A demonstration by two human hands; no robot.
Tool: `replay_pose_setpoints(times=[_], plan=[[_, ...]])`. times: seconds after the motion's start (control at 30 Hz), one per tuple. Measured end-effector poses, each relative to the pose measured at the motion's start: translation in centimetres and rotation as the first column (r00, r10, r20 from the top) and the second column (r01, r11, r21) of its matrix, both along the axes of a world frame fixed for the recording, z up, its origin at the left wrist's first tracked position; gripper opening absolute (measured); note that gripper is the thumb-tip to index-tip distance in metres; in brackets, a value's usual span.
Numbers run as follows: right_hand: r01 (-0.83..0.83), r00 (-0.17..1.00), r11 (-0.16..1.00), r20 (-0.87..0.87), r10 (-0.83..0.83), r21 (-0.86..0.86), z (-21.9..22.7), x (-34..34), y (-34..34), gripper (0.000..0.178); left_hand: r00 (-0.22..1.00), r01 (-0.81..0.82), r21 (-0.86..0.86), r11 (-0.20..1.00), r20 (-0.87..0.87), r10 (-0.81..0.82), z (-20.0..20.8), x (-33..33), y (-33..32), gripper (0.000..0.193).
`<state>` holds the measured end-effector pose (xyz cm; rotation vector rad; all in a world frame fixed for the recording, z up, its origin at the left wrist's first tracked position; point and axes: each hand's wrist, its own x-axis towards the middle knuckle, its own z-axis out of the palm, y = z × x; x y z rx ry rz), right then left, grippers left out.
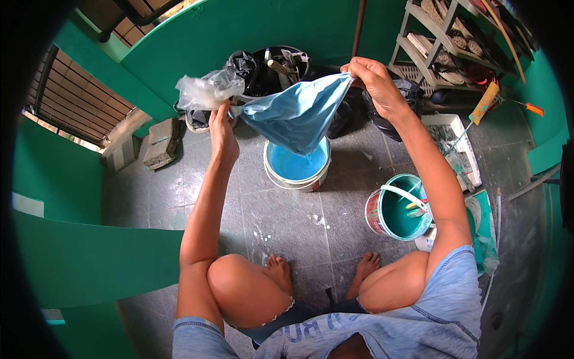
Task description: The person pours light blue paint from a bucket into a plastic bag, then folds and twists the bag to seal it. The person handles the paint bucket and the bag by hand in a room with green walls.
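Because the light-blue plastic bag (293, 116) hangs directly above an open white bucket (311, 185), anything running off its lowest fold would likely land in the light-blue paint (290, 164) below. Whether the bag is tinted or merely coated cannot be told.

Left hand (223, 134): closed in a pinch around the gathered neck, a tuft of clear plastic (206, 91) puffing out above. Right hand (375, 84): closed, thumb and fingers nipping the far corner, raised higher. The two grips, well apart, keep the bag spread and tilted, seemingly to let it sag to a point.

Second bucket (375, 212), with white handle: teal paint inside, a brush (418, 206) leaning in it, placed by the right knee, probably for easy reach. White paint tray (474, 163), dried smears; green tray (482, 221) nearer. Paint roller (485, 103), yellow sleeve, beyond.

Surface: grey tiled floor (197, 203), spotted with pale paint between the bucket and the bare feet.

Room: curved green wall (227, 30); barred opening (78, 99) at left; stacked masonry blocks (161, 152); bin (281, 72) of mixed items beside black plastic (244, 64); grey shoe rack (439, 36) holding footwear, top right.
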<state>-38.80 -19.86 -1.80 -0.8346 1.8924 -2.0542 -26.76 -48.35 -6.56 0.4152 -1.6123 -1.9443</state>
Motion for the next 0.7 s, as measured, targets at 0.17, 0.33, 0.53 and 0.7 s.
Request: replay_pose_setpoints(times=[0.17, 0.33, 0.53, 0.7], plan=[[0.006, 0.999, 1.000, 0.036, -0.006, -0.004, -0.4, 0.2, 0.3, 0.019, 0.972, 0.191, 0.106, 0.976, -0.157, -0.173, -0.6, -0.1, -0.5, 0.017], [0.045, 0.997, 0.998, 0.062, -0.042, -0.043, -0.9, 0.0, 0.1, 0.019, 0.993, 0.101, -0.118, 0.988, -0.044, -0.107, -1.0, 0.0, -0.6, 0.037], [0.063, 0.996, 0.996, 0.070, -0.059, -0.061, -0.8, -0.3, 0.2, 0.022, 0.979, 0.202, -0.742, 0.639, 0.136, -0.152, 0.1, 1.0, 0.6, 0.082], [0.040, 0.996, 0.999, 0.079, -0.038, -0.020, -1.6, -0.3, 0.2, 0.018, 0.964, 0.263, -0.714, 0.649, 0.215, -0.154, 1.4, 1.4, 1.1, 0.055]])
